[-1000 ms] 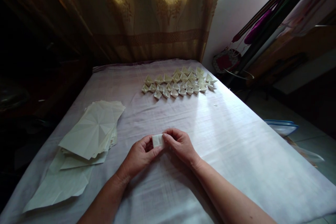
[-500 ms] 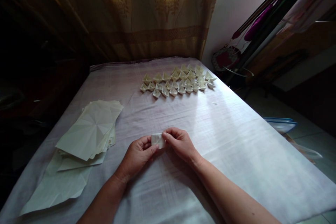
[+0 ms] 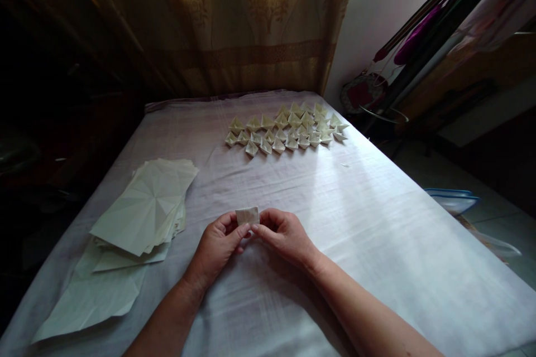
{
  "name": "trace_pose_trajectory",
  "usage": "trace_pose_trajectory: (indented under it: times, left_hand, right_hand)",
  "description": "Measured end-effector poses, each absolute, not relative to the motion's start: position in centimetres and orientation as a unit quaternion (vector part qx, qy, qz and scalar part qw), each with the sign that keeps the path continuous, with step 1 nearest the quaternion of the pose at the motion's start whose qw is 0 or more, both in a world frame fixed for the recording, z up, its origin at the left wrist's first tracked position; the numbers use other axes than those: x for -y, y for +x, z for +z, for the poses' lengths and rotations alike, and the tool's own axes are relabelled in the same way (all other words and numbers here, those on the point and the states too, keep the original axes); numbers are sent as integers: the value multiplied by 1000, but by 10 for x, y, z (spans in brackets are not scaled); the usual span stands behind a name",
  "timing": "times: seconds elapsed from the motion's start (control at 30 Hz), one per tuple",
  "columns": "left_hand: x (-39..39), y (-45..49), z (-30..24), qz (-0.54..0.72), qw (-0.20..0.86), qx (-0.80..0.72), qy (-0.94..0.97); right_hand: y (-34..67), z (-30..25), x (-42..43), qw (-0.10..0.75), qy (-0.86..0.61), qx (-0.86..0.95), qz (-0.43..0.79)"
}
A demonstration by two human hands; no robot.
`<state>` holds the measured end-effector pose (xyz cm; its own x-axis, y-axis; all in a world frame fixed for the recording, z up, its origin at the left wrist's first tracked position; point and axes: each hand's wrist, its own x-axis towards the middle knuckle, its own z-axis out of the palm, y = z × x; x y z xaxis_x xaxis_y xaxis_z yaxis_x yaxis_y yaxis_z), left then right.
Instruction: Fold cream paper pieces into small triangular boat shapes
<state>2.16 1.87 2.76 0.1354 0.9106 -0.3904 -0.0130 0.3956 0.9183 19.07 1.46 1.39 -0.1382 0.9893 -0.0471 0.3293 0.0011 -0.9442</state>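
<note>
Between my two hands is a small folded piece of white paper [image 3: 248,215], roughly square, held up just above the cloth. My left hand [image 3: 223,240] pinches its left and lower edge with thumb and fingers. At the lower right corner, my right hand [image 3: 281,233] grips it, thumb tip close to the left thumb. Some of the fingers behind the paper are hidden. Left of my hands lies a pile of creased paper sheets [image 3: 144,206], the top one marked with star-like folds. Beyond my hands stand several small folded paper boats [image 3: 278,145] in close rows.
A pale cloth [image 3: 377,268] covers the table. A patterned golden curtain [image 3: 234,28] hangs at its far edge. Off the right side are a leaning dark pole [image 3: 422,28], a small round bag [image 3: 363,92] and a blue-rimmed container [image 3: 454,201] lower down.
The folded paper has been raised and turned slightly in my fingers. My right thumb has moved from its upper right edge down to the lower edge. The view has shifted slightly.
</note>
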Motion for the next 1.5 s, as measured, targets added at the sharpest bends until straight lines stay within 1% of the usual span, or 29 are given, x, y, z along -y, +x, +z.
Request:
trace_pose_trajectory:
  times: [0.43, 0.7, 0.87, 1.0, 1.17, 1.23, 1.4, 1.5]
  left_hand:
    - [-19, 24, 26, 350, 614, -556, 437]
    - [-19, 23, 25, 356, 615, -553, 435]
    - [-19, 22, 25, 363, 608, -553, 439]
    - [-19, 21, 27, 350, 619, -536, 455]
    - [-20, 19, 29, 341, 628, -531, 456]
    - [-20, 20, 28, 345, 621, -540, 452]
    - [-18, 23, 23, 348, 605, -558, 448]
    - [-17, 25, 22, 343, 603, -559, 453]
  right_hand:
    - [189, 13, -14, 373, -556, 621, 408]
    - [191, 9, -16, 378, -542, 580, 476]
    - [193, 12, -17, 363, -536, 601, 470]
    - [195, 12, -16, 369, -529, 622, 443]
    - [198, 11, -17, 362, -517, 615, 473]
    - [198, 10, -18, 370, -511, 611, 478]
    - [195, 7, -20, 433, -501, 559, 500]
    - [192, 6, -21, 442, -507, 541, 504]
